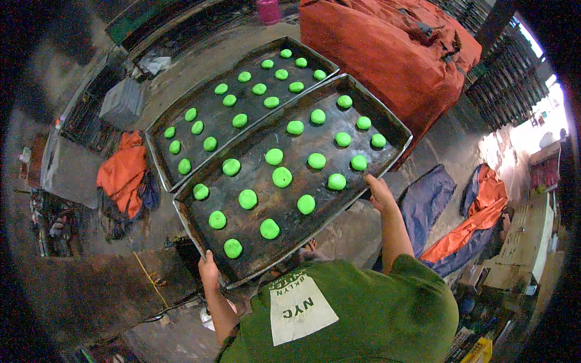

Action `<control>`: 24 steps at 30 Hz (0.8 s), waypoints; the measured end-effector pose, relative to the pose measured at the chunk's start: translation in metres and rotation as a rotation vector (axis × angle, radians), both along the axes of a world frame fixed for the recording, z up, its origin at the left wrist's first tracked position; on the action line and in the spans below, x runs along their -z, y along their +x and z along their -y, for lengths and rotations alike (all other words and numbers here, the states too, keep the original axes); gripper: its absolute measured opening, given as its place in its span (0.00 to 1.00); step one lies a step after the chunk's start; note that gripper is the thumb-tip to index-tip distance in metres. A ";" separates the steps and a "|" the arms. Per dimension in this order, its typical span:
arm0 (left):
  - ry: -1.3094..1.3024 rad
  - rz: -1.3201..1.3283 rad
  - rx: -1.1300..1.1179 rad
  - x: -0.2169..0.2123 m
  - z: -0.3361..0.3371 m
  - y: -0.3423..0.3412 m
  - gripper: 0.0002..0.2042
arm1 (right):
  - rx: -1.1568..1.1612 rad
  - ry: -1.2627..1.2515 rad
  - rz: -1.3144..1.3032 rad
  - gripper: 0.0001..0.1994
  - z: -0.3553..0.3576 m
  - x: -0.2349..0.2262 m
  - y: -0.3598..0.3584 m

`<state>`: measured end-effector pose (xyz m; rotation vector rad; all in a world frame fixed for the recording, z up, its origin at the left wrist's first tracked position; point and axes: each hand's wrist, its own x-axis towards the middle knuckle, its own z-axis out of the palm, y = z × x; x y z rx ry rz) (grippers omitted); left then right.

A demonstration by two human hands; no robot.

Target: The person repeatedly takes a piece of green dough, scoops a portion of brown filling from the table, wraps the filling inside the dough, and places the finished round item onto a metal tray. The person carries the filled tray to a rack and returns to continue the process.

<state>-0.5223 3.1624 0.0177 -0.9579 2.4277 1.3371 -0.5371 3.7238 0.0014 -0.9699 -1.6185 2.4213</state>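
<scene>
Trays fill the middle of the view: a dark metal tray [254,181] studded with flat green dough balls [282,176] is carried by both hands, and every place below is told from it. Left hand [209,270] clamps its near-left corner, fingers curled shut over the rim; right hand [377,190] grips the near-right edge, thumb over the lip, just beside the outermost ball. Arms run back from these hands to a green shirt [375,314] with a pale printed patch, at the picture's lower edge. A second tray [181,103] with its own rows of green balls lies touching the held tray's far-left side, resting on a grey surface [200,66]. Past the held tray's far-right corner rises a big orange-red cloth bundle [393,48]. Left of the tray, well apart, an orange rag [123,172] lies crumpled on darker cloth. To its right, below on the floor, blue and orange sheets [466,224] are spread out, and cardboard boxes [520,242] stand beyond them. Whether the held tray rests on anything underneath cannot be told.
</scene>
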 end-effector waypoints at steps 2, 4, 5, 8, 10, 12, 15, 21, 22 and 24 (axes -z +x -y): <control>0.023 0.037 -0.013 -0.002 0.000 0.001 0.27 | -0.049 0.048 -0.029 0.22 -0.003 0.001 0.001; 0.035 0.084 -0.045 -0.003 0.002 0.002 0.28 | -0.070 0.145 0.115 0.22 -0.005 0.003 0.004; 0.074 0.053 -0.044 -0.003 0.002 0.004 0.29 | -0.051 0.222 0.222 0.22 -0.006 0.003 0.005; 0.237 -0.043 -0.063 0.002 0.003 0.005 0.30 | -0.007 0.196 0.112 0.21 -0.003 0.006 0.007; 0.388 -0.109 -0.120 0.008 0.002 0.004 0.32 | 0.033 0.150 0.043 0.21 -0.002 0.010 0.007; 0.530 -0.106 -0.209 0.015 0.003 0.003 0.33 | 0.052 0.198 0.040 0.22 -0.004 0.016 0.005; 0.561 -0.117 -0.244 0.022 0.006 0.003 0.35 | 0.003 0.153 0.084 0.23 -0.013 0.027 0.001; 0.751 -0.179 -0.202 0.013 -0.003 0.006 0.36 | 0.028 0.148 0.146 0.25 -0.028 0.039 -0.001; 0.756 -0.175 -0.209 0.011 -0.006 0.008 0.37 | 0.087 0.174 0.143 0.25 -0.025 0.039 0.000; 0.746 -0.291 -0.131 0.005 -0.012 0.015 0.37 | 0.171 0.217 0.123 0.25 -0.014 0.035 0.003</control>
